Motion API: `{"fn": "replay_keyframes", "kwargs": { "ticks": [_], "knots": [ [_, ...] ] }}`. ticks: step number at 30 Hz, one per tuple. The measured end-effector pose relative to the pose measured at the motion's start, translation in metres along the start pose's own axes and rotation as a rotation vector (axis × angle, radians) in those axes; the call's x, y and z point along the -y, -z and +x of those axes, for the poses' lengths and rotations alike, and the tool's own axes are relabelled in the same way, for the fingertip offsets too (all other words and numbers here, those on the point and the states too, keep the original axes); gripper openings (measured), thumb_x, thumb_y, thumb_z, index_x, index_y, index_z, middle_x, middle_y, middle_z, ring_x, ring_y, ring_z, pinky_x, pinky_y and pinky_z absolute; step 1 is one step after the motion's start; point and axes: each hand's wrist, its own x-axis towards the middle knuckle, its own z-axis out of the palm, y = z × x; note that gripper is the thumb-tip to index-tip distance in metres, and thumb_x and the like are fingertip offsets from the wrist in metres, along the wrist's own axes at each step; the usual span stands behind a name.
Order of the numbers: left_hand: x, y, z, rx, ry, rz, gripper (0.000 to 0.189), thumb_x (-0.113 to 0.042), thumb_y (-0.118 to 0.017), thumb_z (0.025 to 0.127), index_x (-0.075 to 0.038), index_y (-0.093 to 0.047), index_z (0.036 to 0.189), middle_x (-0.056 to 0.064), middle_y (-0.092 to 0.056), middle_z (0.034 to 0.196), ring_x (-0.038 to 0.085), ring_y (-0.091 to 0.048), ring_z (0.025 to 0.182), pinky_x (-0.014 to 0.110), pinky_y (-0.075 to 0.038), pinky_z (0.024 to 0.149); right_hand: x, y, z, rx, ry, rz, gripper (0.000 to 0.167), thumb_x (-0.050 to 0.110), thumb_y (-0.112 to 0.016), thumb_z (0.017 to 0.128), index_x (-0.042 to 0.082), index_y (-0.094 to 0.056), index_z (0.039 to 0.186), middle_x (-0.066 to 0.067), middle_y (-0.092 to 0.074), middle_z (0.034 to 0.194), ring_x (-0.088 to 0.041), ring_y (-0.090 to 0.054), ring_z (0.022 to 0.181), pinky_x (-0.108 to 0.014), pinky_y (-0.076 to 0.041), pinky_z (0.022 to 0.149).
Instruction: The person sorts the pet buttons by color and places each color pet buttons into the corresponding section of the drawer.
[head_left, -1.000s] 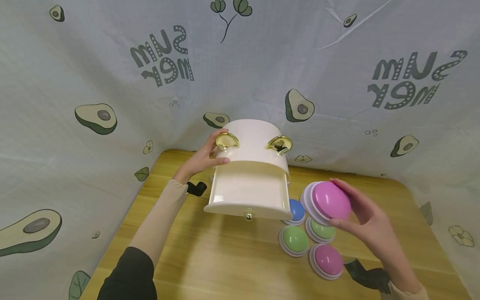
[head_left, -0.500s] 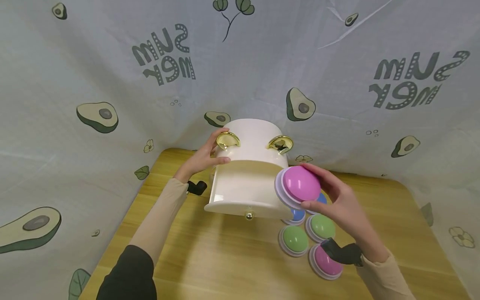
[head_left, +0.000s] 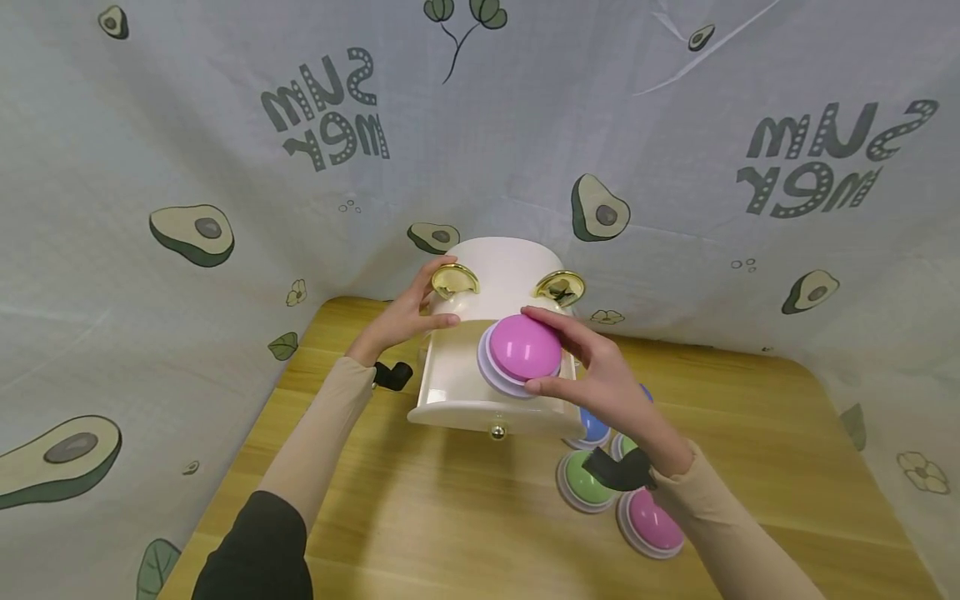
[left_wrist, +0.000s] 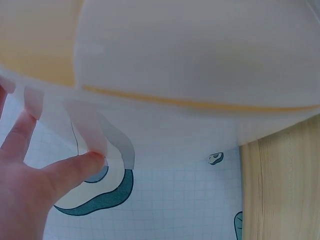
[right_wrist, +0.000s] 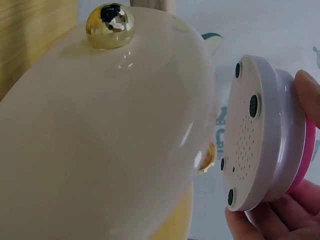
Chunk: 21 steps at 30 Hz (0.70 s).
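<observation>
A white rounded box (head_left: 502, 267) with two gold ears stands at the back of the table, its drawer (head_left: 453, 383) pulled out toward me. My left hand (head_left: 405, 310) rests against the box's left side, thumb on the front and fingers by the ear. My right hand (head_left: 603, 379) holds a pink push button (head_left: 525, 346) by its edge, thumb below and fingers above. The button overlaps the drawer's opening in the head view. In the right wrist view its white base (right_wrist: 250, 135) shows speaker holes and dark feet, tilted beside the drawer front (right_wrist: 110, 125).
Right of the drawer, on the wooden table (head_left: 427, 517), lie a blue button (head_left: 595, 425), a green button (head_left: 585, 483) and another pink button (head_left: 654, 523). A second green and a second blue one are partly hidden by my right hand. An avocado-print cloth (head_left: 480, 150) hangs behind.
My right hand has carried the pink button leftward, from above the buttons on the right to over the open drawer. The left hand and the box have stayed put.
</observation>
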Motion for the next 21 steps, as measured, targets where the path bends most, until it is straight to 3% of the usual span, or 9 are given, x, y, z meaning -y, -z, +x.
{"fn": "replay_keyframes", "kwargs": {
  "ticks": [3, 6, 13, 21],
  "knots": [
    [-0.001, 0.0, 0.0, 0.001, -0.004, 0.001, 0.09, -0.048, -0.071, 0.082, -0.027, -0.015, 0.15, 0.006, -0.01, 0.158, 0.033, -0.016, 0.142, 0.057, -0.019, 0.109, 0.001, -0.009, 0.008, 0.012, -0.009, -0.002, 0.077, 0.007, -0.085, 0.071, 0.01, -0.049, 0.14, -0.003, -0.051, 0.138, -0.015, -0.045, 0.127, -0.026, -0.035, 0.104],
    [-0.001, 0.0, -0.001, 0.003, -0.012, 0.0, 0.09, -0.048, -0.071, 0.083, -0.026, -0.015, 0.149, 0.006, -0.009, 0.157, 0.033, -0.017, 0.142, 0.057, -0.02, 0.109, 0.001, -0.018, 0.016, 0.035, -0.011, -0.006, 0.077, 0.009, -0.085, 0.072, 0.009, -0.049, 0.14, -0.003, -0.051, 0.138, -0.016, -0.045, 0.128, -0.028, -0.035, 0.104],
    [-0.003, 0.0, 0.0, 0.008, -0.027, -0.007, 0.082, -0.006, -0.067, 0.089, -0.02, -0.014, 0.149, 0.01, -0.012, 0.156, 0.033, -0.017, 0.141, 0.057, -0.02, 0.109, 0.0, -0.036, 0.029, 0.101, -0.009, -0.076, 0.078, 0.019, -0.085, 0.073, 0.009, -0.047, 0.141, -0.003, -0.049, 0.139, -0.016, -0.046, 0.126, -0.031, -0.038, 0.102],
    [-0.011, -0.001, -0.001, 0.018, -0.023, -0.019, 0.081, 0.006, -0.062, 0.088, -0.007, -0.009, 0.148, 0.02, -0.01, 0.154, 0.04, -0.014, 0.141, 0.059, -0.018, 0.108, -0.002, -0.045, 0.035, 0.097, 0.003, -0.174, 0.078, 0.022, -0.086, 0.072, 0.008, -0.049, 0.139, -0.006, -0.051, 0.138, -0.021, -0.05, 0.123, -0.035, -0.042, 0.1]
  ]
}}
